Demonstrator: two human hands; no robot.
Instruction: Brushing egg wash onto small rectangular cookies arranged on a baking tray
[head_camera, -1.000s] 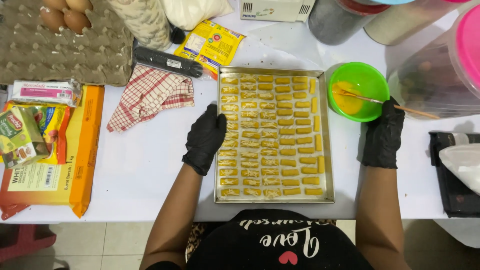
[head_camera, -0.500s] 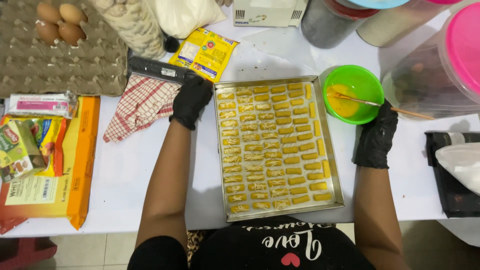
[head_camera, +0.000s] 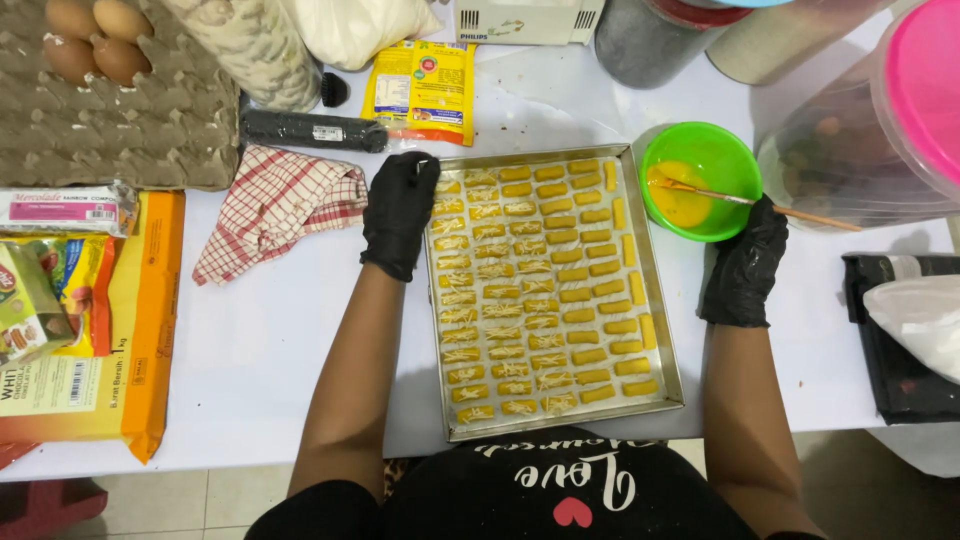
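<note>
The baking tray (head_camera: 676, 392) of pale pastry sticks sits at the desk's (head_camera: 260, 350) near edge; the left hand (head_camera: 400, 212) clasps its far-left corner; the right hand (head_camera: 746, 264), grip seemingly curled, touches the green bowl (head_camera: 716, 152).

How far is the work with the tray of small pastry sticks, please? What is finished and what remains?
Done: the rectangular metal baking tray is filled with rows of small yellow pastry sticks; the left columns carry grated topping. In hand: the black-gloved left hand grips the tray's top left corner, the black-gloved right hand rests beside the green plastic bowl of yellow liquid with a brush. Left: the right columns look bare.
</note>
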